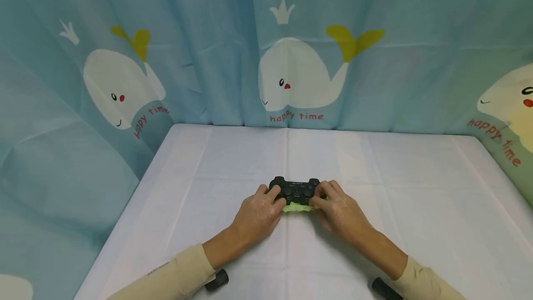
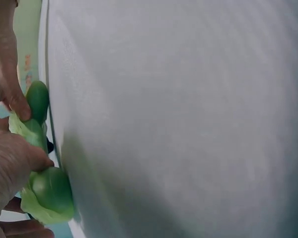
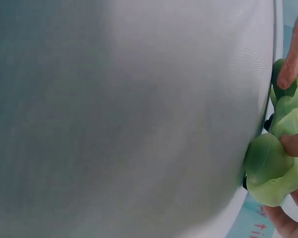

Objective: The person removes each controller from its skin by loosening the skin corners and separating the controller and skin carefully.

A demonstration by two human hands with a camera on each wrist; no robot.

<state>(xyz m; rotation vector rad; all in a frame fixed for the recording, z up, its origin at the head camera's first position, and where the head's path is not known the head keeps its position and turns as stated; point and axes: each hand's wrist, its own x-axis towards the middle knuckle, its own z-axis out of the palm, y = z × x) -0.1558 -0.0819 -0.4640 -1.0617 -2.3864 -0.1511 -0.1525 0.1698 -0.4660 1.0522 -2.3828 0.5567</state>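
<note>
Room over white tabletop (image 1: 416,189) outside both forearms (image 1: 226,245), controller (image 1: 296,190) blocking the gap between, blue curtain (image 1: 208,59) behind tabletop

a black game controller (image 1: 294,190), lettered sony, is held face up over the white table (image 1: 374,161), well apart from the table's far edge, its shoulder buttons toward that edge. a thin, translucent green cover (image 1: 297,207) stretches over its rounded grips, loose and rippled along the side away from the far edge.
</note>
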